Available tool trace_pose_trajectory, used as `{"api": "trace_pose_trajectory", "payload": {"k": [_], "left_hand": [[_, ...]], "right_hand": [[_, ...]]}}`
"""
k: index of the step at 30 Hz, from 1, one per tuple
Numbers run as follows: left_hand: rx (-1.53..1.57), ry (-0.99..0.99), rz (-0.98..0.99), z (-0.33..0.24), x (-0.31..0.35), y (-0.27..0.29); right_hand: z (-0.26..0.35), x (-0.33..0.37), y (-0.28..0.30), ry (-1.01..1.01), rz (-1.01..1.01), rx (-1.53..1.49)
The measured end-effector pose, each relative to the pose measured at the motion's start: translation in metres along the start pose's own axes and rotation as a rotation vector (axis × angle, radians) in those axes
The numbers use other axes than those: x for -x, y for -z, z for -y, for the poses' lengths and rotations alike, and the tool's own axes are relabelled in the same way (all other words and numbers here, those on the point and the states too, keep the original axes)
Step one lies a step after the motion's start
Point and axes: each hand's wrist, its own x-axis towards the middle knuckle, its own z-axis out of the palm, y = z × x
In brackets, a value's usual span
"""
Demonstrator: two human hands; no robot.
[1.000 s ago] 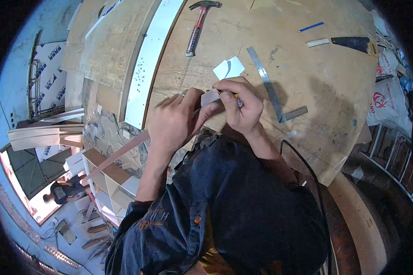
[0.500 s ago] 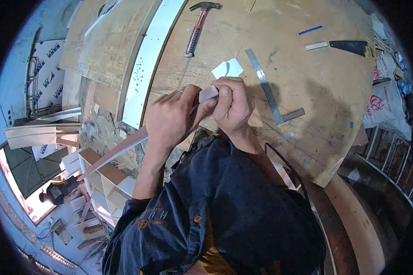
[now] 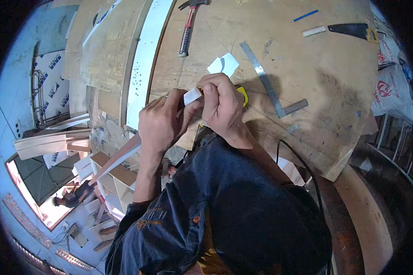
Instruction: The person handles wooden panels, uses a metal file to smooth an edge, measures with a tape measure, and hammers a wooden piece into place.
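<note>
A long narrow strip of board, white on its face (image 3: 192, 96), runs from between my hands down to the lower left. My left hand (image 3: 159, 121) is closed around it close to its end. At that end my right hand (image 3: 222, 107) is closed too, thumb and curled fingers pinching the strip's tip. A yellow-and-black object (image 3: 242, 95), perhaps a tape measure, shows partly behind my right hand. Just beyond the hands lies a white piece of card or paper (image 3: 223, 64). To the right rests a metal try square (image 3: 271, 91).
On the wooden worktop (image 3: 321, 137) lie a claw hammer (image 3: 186, 34), a blue pencil (image 3: 304, 16), a pale stick (image 3: 314, 31) and a handsaw (image 3: 348, 30). A long white board (image 3: 144, 59) crosses at left. Another person (image 3: 73, 197) is far off at lower left.
My hands have shifted slightly left with the strip, still gripping its end. The yellow-and-black object now shows beside my right hand. The whole view has moved a little.
</note>
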Motion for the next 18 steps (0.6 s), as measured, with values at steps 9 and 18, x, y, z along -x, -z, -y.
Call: {"api": "trace_pose_trajectory", "payload": {"k": [9,18], "left_hand": [[-0.02,0.024,0.079,-0.003,-0.002,0.003],[0.015,0.047,0.082,-0.001,0.003,0.003]], "right_hand": [[-0.012,-0.028,0.038,-0.054,0.404,-0.319],[-0.005,-0.027,0.043,-0.144,0.437,-0.296]]}}
